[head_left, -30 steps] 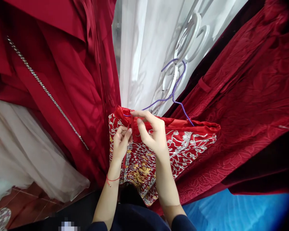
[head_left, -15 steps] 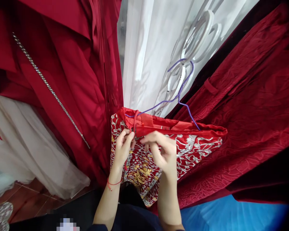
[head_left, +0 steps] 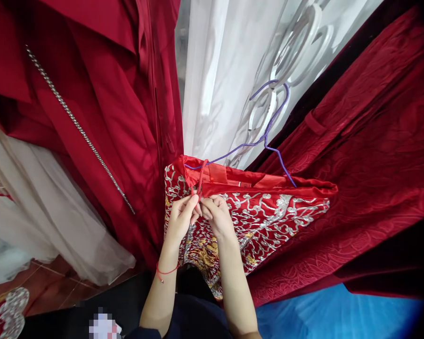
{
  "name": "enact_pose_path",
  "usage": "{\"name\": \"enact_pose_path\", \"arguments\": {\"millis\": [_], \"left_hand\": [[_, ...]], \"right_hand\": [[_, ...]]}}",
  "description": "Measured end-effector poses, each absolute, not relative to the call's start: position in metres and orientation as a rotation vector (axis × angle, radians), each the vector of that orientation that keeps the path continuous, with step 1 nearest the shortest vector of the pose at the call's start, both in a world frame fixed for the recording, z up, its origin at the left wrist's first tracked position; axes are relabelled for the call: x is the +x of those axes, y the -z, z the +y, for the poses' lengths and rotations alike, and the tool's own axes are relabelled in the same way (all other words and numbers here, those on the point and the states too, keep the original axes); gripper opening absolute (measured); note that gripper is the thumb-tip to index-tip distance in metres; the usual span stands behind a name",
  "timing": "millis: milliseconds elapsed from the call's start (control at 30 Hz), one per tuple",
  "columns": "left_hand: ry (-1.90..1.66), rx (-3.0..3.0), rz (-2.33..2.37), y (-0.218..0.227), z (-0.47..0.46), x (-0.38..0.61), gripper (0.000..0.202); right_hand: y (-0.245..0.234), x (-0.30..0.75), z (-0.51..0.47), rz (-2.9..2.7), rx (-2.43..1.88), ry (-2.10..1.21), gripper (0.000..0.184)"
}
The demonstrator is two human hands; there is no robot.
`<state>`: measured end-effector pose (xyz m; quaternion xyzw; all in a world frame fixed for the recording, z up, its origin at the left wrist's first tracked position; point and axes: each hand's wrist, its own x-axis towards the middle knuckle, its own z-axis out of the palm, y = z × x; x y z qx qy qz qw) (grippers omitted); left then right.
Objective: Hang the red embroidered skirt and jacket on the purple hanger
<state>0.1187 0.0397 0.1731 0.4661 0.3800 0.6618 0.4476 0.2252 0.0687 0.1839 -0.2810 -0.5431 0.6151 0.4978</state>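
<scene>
A red skirt (head_left: 268,221) with silver and gold embroidery hangs by its waistband from a purple wire hanger (head_left: 265,136). A red drawstring cord (head_left: 203,175) loops over the waistband near its left end. My left hand (head_left: 182,214), with a thin red string bracelet on the wrist, pinches the cord just below the band. Against it, my right hand (head_left: 215,213) is closed with its fingertips on the same cord. The fingertips of both hands nearly touch, and the exact grip between them is partly hidden.
The hanger hooks onto a white scrolled metal rack (head_left: 297,47). Dark red gowns (head_left: 109,94) hang on the left, one with a beaded strip (head_left: 81,132). On the right is a red patterned garment (head_left: 367,155). Blue fabric (head_left: 332,315) lies low right, pale tulle (head_left: 63,202) low left.
My right hand has moved left and down from above the skirt's front to meet the left hand, closing on the cord. The left hand keeps its pinch.
</scene>
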Motion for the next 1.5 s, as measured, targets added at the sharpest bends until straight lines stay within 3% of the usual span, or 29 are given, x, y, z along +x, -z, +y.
{"name": "enact_pose_path", "arguments": {"millis": [133,400,533,600,833,1100,1267,1500], "left_hand": [[-1.617,1.209,1.0,-0.171,0.034,0.115,0.045],[-1.775,1.184,1.026,-0.172,0.031,0.109,0.047],[-1.772,1.162,1.024,-0.166,0.04,0.106,0.044],[-1.76,1.168,1.022,-0.161,0.045,0.105,0.039],[-1.745,1.332,1.023,-0.159,0.049,0.104,0.022],[-1.757,1.534,1.21,-0.183,0.055,0.09,0.022],[-1.896,1.584,1.342,-0.204,0.063,0.085,0.025],[-1.975,1.51,1.418,-0.193,0.078,0.094,0.031]], "right_hand": [[-0.182,0.224,0.068,-1.295,-0.706,-1.422,0.032],[-0.159,0.241,0.063,-1.916,-1.353,-0.668,0.019],[-0.159,0.258,0.052,-2.256,-1.572,-0.443,0.017],[-0.169,0.26,0.047,-2.235,-1.505,-0.455,0.006],[-0.193,0.229,0.055,-1.746,-0.904,-0.649,0.019],[-0.202,0.241,0.057,-1.587,-0.915,-0.525,0.013],[-0.219,0.251,0.063,-1.482,-0.865,-0.276,0.01],[-0.209,0.259,0.073,-1.366,-0.937,-0.134,0.012]]}}
